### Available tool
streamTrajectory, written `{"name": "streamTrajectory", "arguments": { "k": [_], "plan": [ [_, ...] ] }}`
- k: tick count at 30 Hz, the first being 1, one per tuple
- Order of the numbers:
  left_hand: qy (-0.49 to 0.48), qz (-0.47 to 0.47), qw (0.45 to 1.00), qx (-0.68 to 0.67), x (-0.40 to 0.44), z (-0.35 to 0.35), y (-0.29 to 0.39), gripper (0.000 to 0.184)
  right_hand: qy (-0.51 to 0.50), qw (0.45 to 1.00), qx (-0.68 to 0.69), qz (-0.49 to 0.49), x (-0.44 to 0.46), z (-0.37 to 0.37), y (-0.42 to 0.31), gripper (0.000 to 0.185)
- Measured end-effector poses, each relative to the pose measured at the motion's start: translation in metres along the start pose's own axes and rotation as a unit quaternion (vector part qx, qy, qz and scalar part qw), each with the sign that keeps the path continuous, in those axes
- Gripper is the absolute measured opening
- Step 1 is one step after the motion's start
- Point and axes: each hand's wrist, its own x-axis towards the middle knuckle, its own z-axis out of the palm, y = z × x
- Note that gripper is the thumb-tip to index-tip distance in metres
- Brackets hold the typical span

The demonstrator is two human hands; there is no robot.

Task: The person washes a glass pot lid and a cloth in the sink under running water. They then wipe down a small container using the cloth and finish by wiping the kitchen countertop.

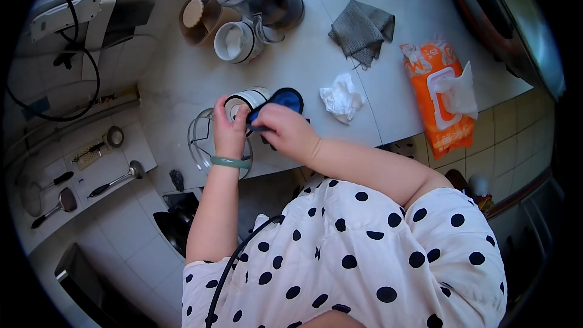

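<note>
My left hand (231,130) is wrapped around a white mug (255,95) with a dark ring round its near end, tipped on its side above the counter. My right hand (288,130) pinches a blue pad with black edging (286,100), which looks like cloth, against or close beside the mug. Its fingertips are partly hidden. Just left of the mug, a clear glass lid (198,133) lies partly behind my left hand and wrist. A crumpled white tissue (342,98) rests on the counter to the right.
Further back stand a second white mug (229,51), a metal kettle (276,3) and a brown container (203,27). A grey cloth (363,27) and an orange wipes pack (425,79) lie rightward, the pack reaching over the counter edge. Utensils, including a ladle (135,170), hang at left.
</note>
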Motion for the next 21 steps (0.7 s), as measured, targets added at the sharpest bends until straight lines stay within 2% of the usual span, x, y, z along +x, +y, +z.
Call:
{"name": "streamTrajectory", "arguments": {
  "k": [1,5,8,9,12,16,21],
  "plan": [
    [0.001,0.001,1.000,-0.001,0.000,0.000,-0.001,0.056,-0.012,1.000,-0.005,0.020,-0.004,0.003,-0.003,0.009],
    [-0.002,-0.010,1.000,-0.020,0.000,0.000,-0.001,0.056,0.104,0.991,-0.012,0.079,0.023,-0.001,0.006,0.011],
    [0.002,-0.004,1.000,-0.021,-0.001,0.001,-0.009,0.057,0.057,0.997,-0.010,0.058,0.018,-0.003,0.006,0.011],
    [0.006,0.003,1.000,-0.018,0.000,0.002,-0.012,0.058,0.028,0.999,-0.012,0.028,0.008,-0.001,0.005,0.011],
    [-0.002,-0.014,1.000,-0.023,-0.001,0.001,-0.001,0.058,-0.061,0.998,-0.001,0.029,-0.024,0.010,0.011,0.014],
    [0.000,-0.017,0.998,-0.061,-0.002,0.003,-0.006,0.058,0.068,0.993,-0.031,0.087,-0.016,-0.005,0.017,0.013],
    [-0.015,-0.010,0.999,-0.038,-0.003,0.001,0.001,0.049,0.046,0.997,-0.043,0.040,0.021,-0.008,0.010,0.012]
  ]
}}
